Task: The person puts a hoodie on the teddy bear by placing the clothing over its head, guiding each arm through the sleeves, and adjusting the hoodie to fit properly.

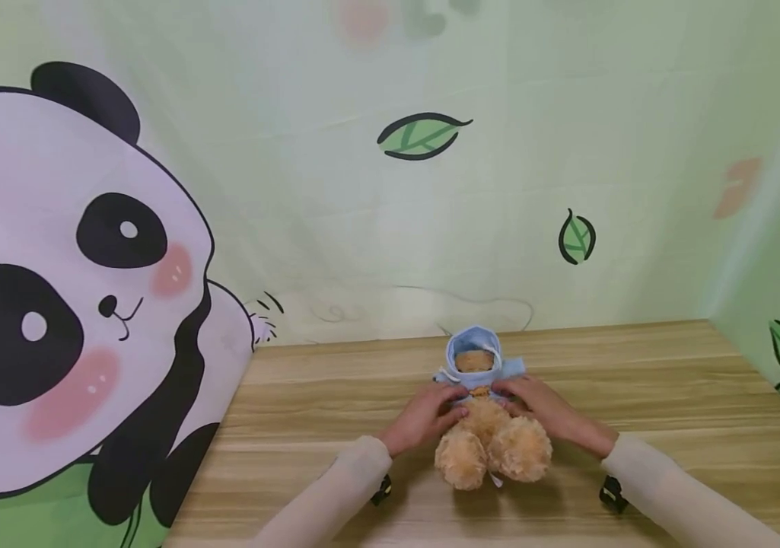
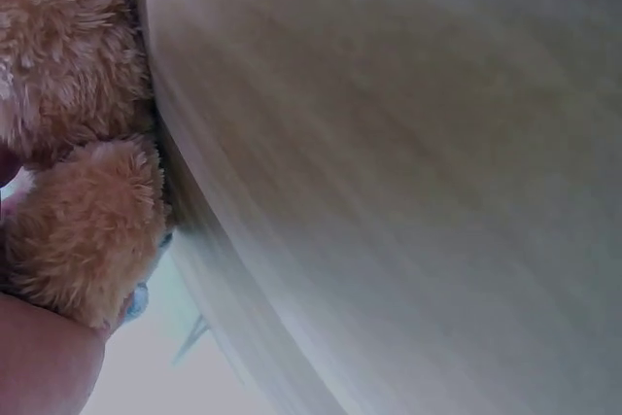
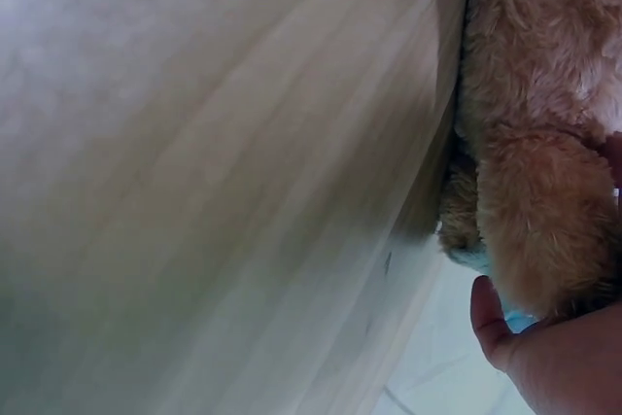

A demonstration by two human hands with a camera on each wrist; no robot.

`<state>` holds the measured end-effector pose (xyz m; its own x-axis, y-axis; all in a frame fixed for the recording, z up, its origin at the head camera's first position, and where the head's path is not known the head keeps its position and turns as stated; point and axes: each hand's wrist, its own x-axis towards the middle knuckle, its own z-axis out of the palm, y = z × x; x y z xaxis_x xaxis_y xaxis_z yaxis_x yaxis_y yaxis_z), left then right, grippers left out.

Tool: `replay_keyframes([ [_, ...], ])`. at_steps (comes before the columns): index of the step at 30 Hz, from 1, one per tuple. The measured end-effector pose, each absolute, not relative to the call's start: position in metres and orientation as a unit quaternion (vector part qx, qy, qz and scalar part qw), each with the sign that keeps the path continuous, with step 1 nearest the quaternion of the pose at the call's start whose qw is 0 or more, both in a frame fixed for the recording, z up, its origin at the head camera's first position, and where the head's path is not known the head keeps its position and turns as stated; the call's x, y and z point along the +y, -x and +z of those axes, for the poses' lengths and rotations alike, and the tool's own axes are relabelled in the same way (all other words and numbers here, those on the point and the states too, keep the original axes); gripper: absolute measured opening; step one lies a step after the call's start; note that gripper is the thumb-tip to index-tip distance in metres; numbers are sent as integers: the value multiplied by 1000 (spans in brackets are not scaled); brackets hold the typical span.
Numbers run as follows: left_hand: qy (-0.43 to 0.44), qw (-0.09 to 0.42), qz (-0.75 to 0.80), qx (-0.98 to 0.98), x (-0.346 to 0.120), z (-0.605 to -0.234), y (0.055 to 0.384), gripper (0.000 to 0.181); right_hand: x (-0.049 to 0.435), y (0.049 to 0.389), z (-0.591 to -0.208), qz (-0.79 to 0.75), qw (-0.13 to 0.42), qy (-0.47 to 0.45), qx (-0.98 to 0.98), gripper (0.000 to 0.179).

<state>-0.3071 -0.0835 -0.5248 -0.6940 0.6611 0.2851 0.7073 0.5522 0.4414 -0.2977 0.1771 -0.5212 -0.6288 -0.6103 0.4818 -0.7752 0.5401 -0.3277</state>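
A fluffy tan teddy bear [image 1: 487, 421] lies on its back on the wooden table, feet toward me, its round feet largest in the head view. It wears a light blue hoodie [image 1: 475, 377] with white cords; the hood surrounds the bear's head, and one sleeve sticks out to the right. My left hand [image 1: 427, 415] grips the hoodie's lower edge on the left side, thumb against the fur. Opposite it, my right hand [image 1: 543, 403] holds the same edge with bent fingers. An orange patch shows between the hands. Fur [image 2: 78, 211] fills the left wrist view's edge; fingertips are partly hidden.
The wood-grain table [image 1: 321, 403] runs back to a pale green cloth backdrop [image 1: 335, 221] printed with leaves. A large printed panda [image 1: 33, 266] covers the left side. Dark wrist straps [image 1: 612, 493] show below the sleeves [image 1: 677, 487]. A white tag hangs between the bear's feet.
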Motion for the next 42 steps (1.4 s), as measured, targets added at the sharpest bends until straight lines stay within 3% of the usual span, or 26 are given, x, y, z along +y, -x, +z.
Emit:
replay_keyframes([
  [9, 397, 65, -220, -889, -78, -525, 308, 22, 174, 298, -521, 248, 178, -404, -862, 9],
  [13, 397, 73, -227, -886, -77, -525, 309, 18, 173, 296, -522, 248, 171, -384, -873, 9],
  [18, 375, 39, -245, -893, -77, -524, 308, 22, 174, 293, -524, 256, 150, -350, -888, 14],
  [29, 400, 67, -187, -895, -78, -523, 306, 33, 177, 297, -525, 232, 200, -403, -862, 18],
  [37, 367, 34, -188, -910, -77, -520, 305, 23, 175, 298, -527, 207, 159, -368, -893, 14],
  [42, 356, 21, -179, -917, -76, -519, 305, 27, 175, 302, -533, 236, 121, -342, -902, 13],
])
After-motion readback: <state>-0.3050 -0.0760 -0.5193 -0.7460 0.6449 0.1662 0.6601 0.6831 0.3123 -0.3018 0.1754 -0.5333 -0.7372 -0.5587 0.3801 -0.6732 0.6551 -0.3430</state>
